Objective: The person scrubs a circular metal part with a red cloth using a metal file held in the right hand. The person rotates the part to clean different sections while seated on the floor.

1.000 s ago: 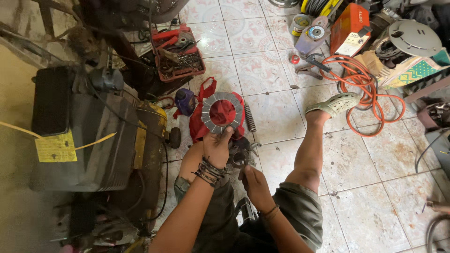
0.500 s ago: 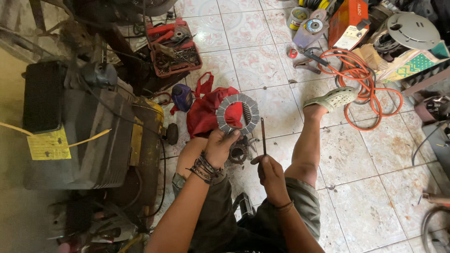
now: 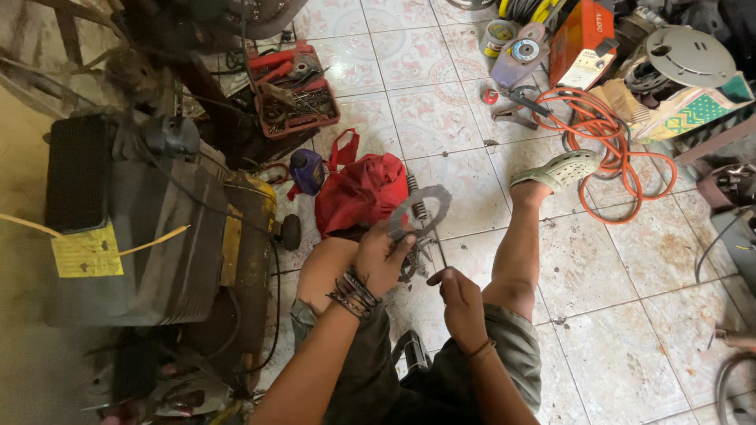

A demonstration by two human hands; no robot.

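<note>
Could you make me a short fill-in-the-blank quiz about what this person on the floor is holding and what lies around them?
1. The left hand holds up a round grey metal disc in front of a cloth bag coloured ____.
2. The right hand grips a thin metal ____.
3. The coiled hose beside the sandalled foot is coloured ____.

Missing words: red; rod; orange

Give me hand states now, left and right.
Left hand: closed on the grey metal disc, held tilted above the floor.
Right hand: closed around a thin dark rod.
</note>
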